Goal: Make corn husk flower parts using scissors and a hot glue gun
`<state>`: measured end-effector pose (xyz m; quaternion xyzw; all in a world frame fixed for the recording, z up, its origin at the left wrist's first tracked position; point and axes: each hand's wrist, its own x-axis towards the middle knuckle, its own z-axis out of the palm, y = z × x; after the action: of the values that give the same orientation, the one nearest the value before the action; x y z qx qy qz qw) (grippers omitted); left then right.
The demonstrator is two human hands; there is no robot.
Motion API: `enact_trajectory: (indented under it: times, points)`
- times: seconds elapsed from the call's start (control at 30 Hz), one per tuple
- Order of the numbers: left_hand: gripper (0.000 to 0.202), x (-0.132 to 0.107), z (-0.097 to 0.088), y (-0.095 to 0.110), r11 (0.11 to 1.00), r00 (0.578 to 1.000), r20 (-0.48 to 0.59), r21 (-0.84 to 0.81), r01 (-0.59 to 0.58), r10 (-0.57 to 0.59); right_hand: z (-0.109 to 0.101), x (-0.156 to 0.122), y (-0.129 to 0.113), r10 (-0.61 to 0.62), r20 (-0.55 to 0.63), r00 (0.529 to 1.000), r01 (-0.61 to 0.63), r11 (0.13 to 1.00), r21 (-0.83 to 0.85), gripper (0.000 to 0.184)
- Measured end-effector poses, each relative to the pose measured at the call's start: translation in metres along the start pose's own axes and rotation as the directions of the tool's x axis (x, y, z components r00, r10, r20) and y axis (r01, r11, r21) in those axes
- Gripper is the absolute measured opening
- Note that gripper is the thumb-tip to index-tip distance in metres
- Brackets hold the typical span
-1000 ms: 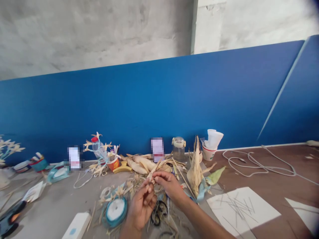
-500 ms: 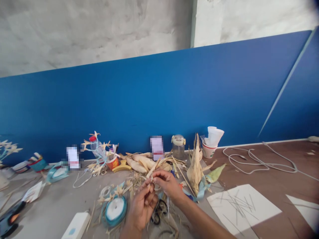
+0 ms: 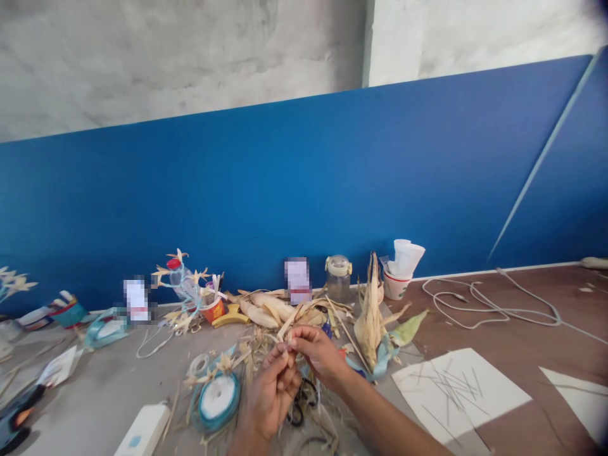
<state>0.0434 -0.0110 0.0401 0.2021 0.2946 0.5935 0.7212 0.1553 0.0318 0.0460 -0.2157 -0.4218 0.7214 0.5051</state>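
My left hand (image 3: 278, 386) and my right hand (image 3: 319, 356) meet fingertip to fingertip above the middle of the table. Both are closed in a pinch around a small pale piece of corn husk (image 3: 287, 324), mostly hidden by the fingers. Beneath the hands lie black-handled scissors (image 3: 298, 415) among husk scraps. Left of my left hand are a roll of teal ribbon (image 3: 218, 399) and a small husk flower (image 3: 225, 363). Dried corn husks (image 3: 270, 307) are heaped just behind the hands.
Farther back stand a lidded jar (image 3: 339, 278), a paper cup (image 3: 397, 285) and a bottle with husk flowers (image 3: 179, 278). White paper with thin wires (image 3: 460, 392) lies right, near a white cable (image 3: 494, 304). At left are a white box (image 3: 145, 427) and a glue gun (image 3: 19, 418).
The hands stay pinched together in nearly the same place, with only slight finger movement. The whole view has shifted a little.
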Motion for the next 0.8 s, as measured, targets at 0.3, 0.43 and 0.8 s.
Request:
enact_trajectory:
  times: [0.3, 0.43, 0.8]
  points:
    - [0.035, 0.0, 0.008, -0.005, 0.994, 0.996, -0.063, 0.091, -0.055, 0.061, 0.001, -0.001, 0.013, -0.097, -0.064, 0.993, 0.088, 0.987, -0.134, 0.032]
    - [0.034, -0.001, 0.008, -0.008, 0.987, 0.994, -0.069, 0.144, -0.074, 0.084, 0.003, -0.003, 0.016, -0.19, -0.085, 0.978, 0.162, 0.952, -0.258, 0.03]
    - [0.031, 0.001, 0.002, 0.003, 0.994, 0.991, -0.097, 0.058, -0.088, 0.093, 0.001, -0.003, 0.006, -0.023, -0.052, 0.998, 0.025, 0.999, 0.049, 0.029]
